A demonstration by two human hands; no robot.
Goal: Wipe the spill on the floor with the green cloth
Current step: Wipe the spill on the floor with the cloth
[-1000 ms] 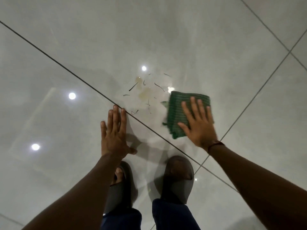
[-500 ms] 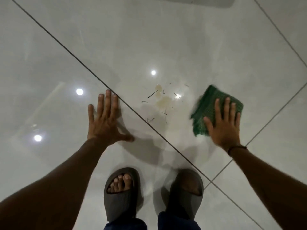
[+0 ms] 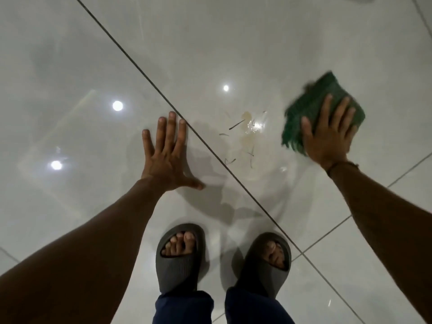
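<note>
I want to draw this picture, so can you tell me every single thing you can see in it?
cloth: one, green, flat on the floor under the right hand, right of the spill
spill: one, yellowish puddle with thin dark bits around it, between the two hands
floor: shiny pale grey tiles with dark joint lines and round light reflections
slippers: two, dark grey, at the bottom, toes showing
trousers: dark blue, bottom edge
left hand: flat on the floor, fingers spread
right hand: pressing on the cloth, dark band at the wrist
</note>
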